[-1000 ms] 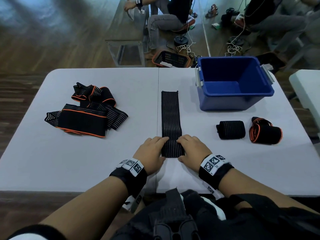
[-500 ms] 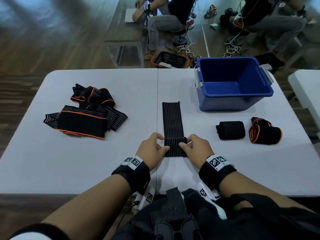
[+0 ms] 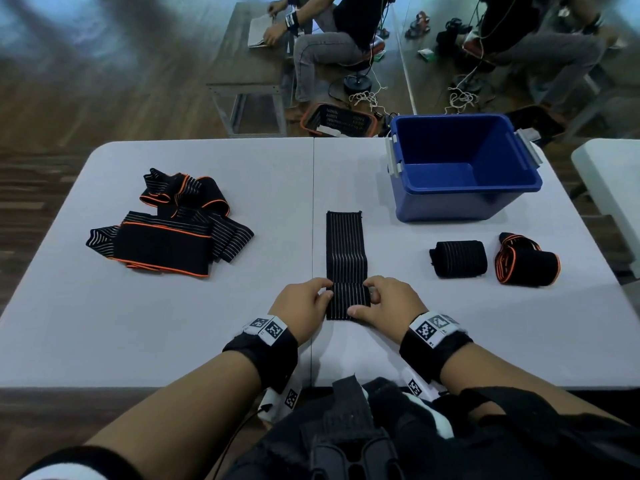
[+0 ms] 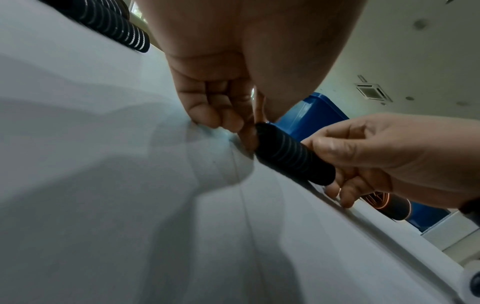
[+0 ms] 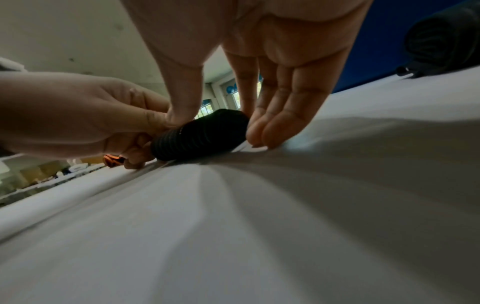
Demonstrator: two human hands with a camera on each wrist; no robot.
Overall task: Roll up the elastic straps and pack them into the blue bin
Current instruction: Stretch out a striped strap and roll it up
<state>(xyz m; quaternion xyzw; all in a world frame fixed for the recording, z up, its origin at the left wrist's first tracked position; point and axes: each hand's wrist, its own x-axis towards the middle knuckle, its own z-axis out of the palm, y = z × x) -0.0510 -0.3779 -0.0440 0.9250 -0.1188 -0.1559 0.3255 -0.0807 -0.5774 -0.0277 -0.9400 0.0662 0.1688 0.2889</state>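
Note:
A black striped elastic strap lies lengthwise on the white table; its near end is wound into a small roll. My left hand pinches the roll's left end and my right hand pinches its right end. The blue bin stands at the far right, with nothing visible inside. A finished black roll and an orange-edged roll lie in front of the bin. A pile of unrolled straps sits at the left.
Beyond the table's far edge are a bench, an orange basket, cables and seated people. Another white table is at the right. The near table edge runs just behind my wrists.
The roll at the near end has grown and the flat part of the strap has become shorter, its far end drawn towards me. Both hands stay at the roll's ends.

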